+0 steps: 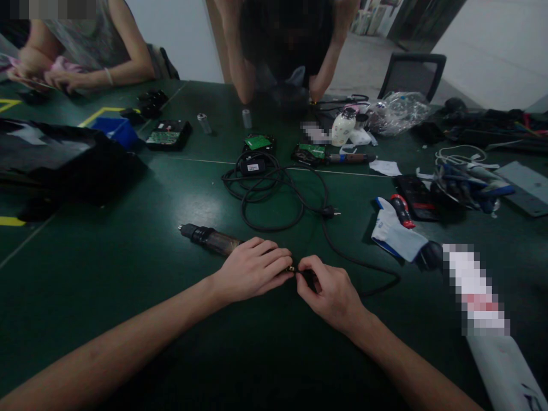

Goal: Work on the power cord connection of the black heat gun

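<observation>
On the green table, my left hand is wrapped over the rear part of a dark electric screwdriver, whose tip points left. My right hand pinches the end of a black cable close to the back end of the screwdriver. A small brassy part shows between the two hands; whether cable and tool are joined there cannot be made out. Beyond the hands the cable lies in loose loops, with a black plug and a black adapter with a white label.
Hard drives with green boards and a second screwdriver lie farther back. At right are a glove, a red-black screwdriver and a white bottle. A black bag is at left. Two people sit across the table.
</observation>
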### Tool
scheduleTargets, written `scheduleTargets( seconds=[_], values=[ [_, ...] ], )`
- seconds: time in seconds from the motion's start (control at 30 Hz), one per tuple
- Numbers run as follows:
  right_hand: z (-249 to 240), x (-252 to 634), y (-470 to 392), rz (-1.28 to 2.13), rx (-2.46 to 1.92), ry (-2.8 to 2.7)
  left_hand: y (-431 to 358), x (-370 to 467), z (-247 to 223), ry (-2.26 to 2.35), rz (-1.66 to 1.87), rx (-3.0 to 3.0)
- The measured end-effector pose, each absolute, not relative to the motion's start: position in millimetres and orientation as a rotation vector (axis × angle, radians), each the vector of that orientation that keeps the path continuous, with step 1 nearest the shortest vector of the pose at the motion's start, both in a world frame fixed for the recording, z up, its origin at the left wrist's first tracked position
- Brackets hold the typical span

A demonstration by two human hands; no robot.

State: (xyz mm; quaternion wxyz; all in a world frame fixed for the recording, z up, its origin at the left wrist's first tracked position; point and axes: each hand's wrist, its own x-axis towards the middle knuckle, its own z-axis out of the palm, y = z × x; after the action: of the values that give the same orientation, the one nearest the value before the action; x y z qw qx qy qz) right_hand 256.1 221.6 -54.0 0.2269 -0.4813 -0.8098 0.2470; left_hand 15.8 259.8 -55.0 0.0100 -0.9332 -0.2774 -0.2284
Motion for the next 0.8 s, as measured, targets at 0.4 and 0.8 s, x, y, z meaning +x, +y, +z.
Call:
scheduleTargets(
  seconds=[0.4, 0.8],
  values=[
    [-55.0, 256.2, 221.5, 0.7, -1.334, -2.222, 259.9, 16.0, -55.5, -0.838, -0.722, -2.922],
    [-52.9, 255.9, 221.5, 0.695, -1.325, -2.232, 259.9, 15.9, -54.4, -0.84, -0.735, -2.922]
  ],
)
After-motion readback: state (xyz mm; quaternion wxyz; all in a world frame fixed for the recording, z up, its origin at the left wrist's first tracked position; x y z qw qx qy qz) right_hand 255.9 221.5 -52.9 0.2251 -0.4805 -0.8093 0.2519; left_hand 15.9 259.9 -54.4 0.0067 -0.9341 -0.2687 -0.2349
